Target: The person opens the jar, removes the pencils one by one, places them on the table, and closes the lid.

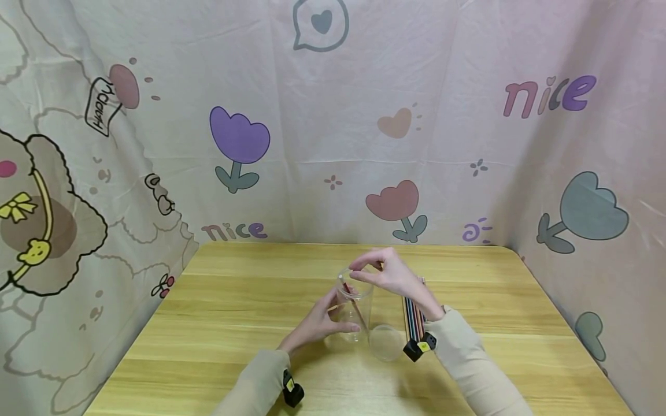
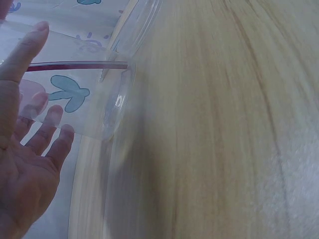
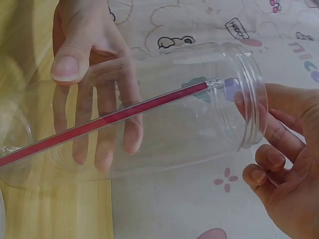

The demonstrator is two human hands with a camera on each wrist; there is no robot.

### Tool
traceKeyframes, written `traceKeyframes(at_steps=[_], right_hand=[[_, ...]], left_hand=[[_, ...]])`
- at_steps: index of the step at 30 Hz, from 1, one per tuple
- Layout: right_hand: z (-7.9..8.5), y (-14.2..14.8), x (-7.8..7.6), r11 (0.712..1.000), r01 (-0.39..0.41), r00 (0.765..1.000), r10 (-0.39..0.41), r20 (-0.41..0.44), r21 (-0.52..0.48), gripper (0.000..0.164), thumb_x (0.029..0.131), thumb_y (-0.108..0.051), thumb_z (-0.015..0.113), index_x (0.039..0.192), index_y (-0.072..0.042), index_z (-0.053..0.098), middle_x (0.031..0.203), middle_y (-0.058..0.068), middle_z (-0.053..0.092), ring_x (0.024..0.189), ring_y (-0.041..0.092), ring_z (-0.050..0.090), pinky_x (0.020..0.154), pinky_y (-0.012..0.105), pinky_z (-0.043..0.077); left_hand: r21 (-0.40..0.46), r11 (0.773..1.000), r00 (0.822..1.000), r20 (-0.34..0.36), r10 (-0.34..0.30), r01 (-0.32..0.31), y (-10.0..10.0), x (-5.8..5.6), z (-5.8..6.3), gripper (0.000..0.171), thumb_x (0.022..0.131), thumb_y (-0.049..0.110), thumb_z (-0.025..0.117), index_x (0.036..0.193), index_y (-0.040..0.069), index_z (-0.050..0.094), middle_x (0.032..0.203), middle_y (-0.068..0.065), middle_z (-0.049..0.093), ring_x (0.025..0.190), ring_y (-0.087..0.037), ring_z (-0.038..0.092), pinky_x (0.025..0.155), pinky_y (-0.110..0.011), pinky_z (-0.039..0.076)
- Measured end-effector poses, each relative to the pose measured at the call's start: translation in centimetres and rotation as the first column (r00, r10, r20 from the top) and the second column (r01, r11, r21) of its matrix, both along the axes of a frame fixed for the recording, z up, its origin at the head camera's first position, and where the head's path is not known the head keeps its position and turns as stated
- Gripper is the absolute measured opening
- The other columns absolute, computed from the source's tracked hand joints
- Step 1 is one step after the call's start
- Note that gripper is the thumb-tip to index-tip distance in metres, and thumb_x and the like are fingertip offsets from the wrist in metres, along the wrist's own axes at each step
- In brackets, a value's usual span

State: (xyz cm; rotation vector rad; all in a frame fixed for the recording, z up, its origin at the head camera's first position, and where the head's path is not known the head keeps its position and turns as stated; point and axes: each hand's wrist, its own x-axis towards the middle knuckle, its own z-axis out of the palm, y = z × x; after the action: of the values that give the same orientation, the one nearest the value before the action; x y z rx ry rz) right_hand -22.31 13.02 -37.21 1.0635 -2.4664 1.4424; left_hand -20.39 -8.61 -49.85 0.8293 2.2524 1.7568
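A clear jar (image 1: 364, 309) stands on the table, its mouth facing up. My left hand (image 1: 321, 320) holds it from the left, the thumb (image 3: 70, 62) in front and the other fingers behind the clear wall. Inside leans a red pencil (image 3: 114, 117), its upper end near the neck of the jar. At the rim is my right hand (image 1: 387, 273), thumb and forefinger extended with a gap between them. In the right wrist view the right hand (image 3: 294, 169) shows its other fingers bent loosely, and the pencil's end is apart from its fingertips.
Right of the jar, a round clear lid (image 1: 387, 344) lies on the wooden table (image 1: 218, 323). Several coloured pencils (image 1: 413, 318) lie side by side under the right wrist. A printed cloth (image 1: 322, 133) hangs behind the table and along its sides.
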Motion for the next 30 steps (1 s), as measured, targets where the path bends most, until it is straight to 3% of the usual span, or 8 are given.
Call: traceKeyframes(at_steps=[6, 10, 14, 17, 20, 26, 30], right_hand=[[-0.1, -0.4, -0.2, 0.999, -0.016, 1.0, 0.016, -0.001, 0.043, 0.013, 0.087, -0.014, 0.079, 0.099, -0.011, 0.079, 0.095, 0.002, 0.079, 0.095, 0.012, 0.068, 0.094, 0.032, 0.058], [0.1, -0.8, -0.3, 0.995, -0.047, 0.998, 0.05, -0.032, 0.088, 0.012, 0.087, -0.014, 0.079, 0.098, -0.012, 0.079, 0.095, 0.001, 0.079, 0.096, 0.015, 0.069, 0.097, 0.033, 0.058], [0.1, -1.1, -0.5, 0.989, -0.05, 0.994, 0.064, -0.092, 0.14, 0.01, 0.087, -0.013, 0.079, 0.096, -0.012, 0.079, 0.093, -0.001, 0.079, 0.094, 0.015, 0.07, 0.094, 0.031, 0.058], [0.0, -1.3, -0.5, 0.985, -0.035, 0.991, 0.056, -0.123, 0.168, 0.008, 0.086, -0.014, 0.079, 0.094, -0.012, 0.079, 0.091, -0.001, 0.079, 0.092, 0.014, 0.07, 0.089, 0.028, 0.058], [0.0, -1.5, -0.4, 0.981, -0.01, 0.99, 0.037, -0.133, 0.194, 0.007, 0.086, -0.016, 0.08, 0.092, -0.013, 0.079, 0.089, -0.002, 0.079, 0.089, 0.012, 0.071, 0.085, 0.029, 0.059], [-0.1, -1.8, -0.5, 0.972, 0.023, 0.99, 0.011, -0.142, 0.235, 0.008, 0.084, -0.014, 0.081, 0.092, -0.012, 0.079, 0.089, -0.001, 0.08, 0.088, 0.012, 0.072, 0.084, 0.032, 0.06], [-0.1, -1.9, -0.5, 0.968, 0.038, 0.987, 0.002, -0.16, 0.249, 0.009, 0.084, -0.016, 0.081, 0.093, -0.013, 0.08, 0.089, -0.003, 0.08, 0.089, 0.012, 0.071, 0.085, 0.026, 0.054]], left_hand=[[0.002, 1.0, 1.0, -0.009, -0.004, 0.004, 0.0, 0.0, -0.1, 0.081, 0.082, 0.015, 0.085, 0.15, 0.015, 0.041, 0.146, -0.005, 0.053, 0.14, -0.03, 0.049, 0.12, -0.052, 0.04], [0.002, 1.0, 1.0, -0.017, -0.01, 0.01, -0.1, -0.1, -0.1, 0.086, 0.082, 0.015, 0.084, 0.154, 0.014, 0.037, 0.147, -0.007, 0.053, 0.14, -0.031, 0.049, 0.12, -0.052, 0.04], [-0.005, 1.0, 1.0, -0.023, -0.007, 0.006, -0.1, -0.1, -0.1, 0.088, 0.082, 0.015, 0.085, 0.154, 0.022, 0.036, 0.146, -0.006, 0.053, 0.139, -0.031, 0.05, 0.12, -0.052, 0.04], [-0.01, 1.0, 1.0, -0.03, -0.006, 0.006, -0.1, -0.1, -0.1, 0.083, 0.082, 0.016, 0.084, 0.152, 0.02, 0.039, 0.146, -0.006, 0.053, 0.139, -0.03, 0.05, 0.12, -0.052, 0.04], [-0.016, 1.0, 0.999, -0.032, -0.007, 0.006, 0.0, -0.1, -0.1, 0.08, 0.082, 0.016, 0.084, 0.15, 0.02, 0.041, 0.146, -0.006, 0.053, 0.14, -0.03, 0.049, 0.12, -0.053, 0.04], [-0.014, 1.0, 1.0, -0.031, -0.005, 0.004, -0.1, -0.1, -0.2, 0.088, 0.083, 0.017, 0.084, 0.154, 0.031, 0.035, 0.147, -0.006, 0.052, 0.139, -0.031, 0.05, 0.119, -0.054, 0.042], [-0.008, 1.0, 0.999, -0.032, -0.005, 0.005, -0.1, -0.1, -0.2, 0.087, 0.083, 0.017, 0.084, 0.153, 0.032, 0.036, 0.147, -0.006, 0.053, 0.138, -0.031, 0.051, 0.118, -0.053, 0.042]])
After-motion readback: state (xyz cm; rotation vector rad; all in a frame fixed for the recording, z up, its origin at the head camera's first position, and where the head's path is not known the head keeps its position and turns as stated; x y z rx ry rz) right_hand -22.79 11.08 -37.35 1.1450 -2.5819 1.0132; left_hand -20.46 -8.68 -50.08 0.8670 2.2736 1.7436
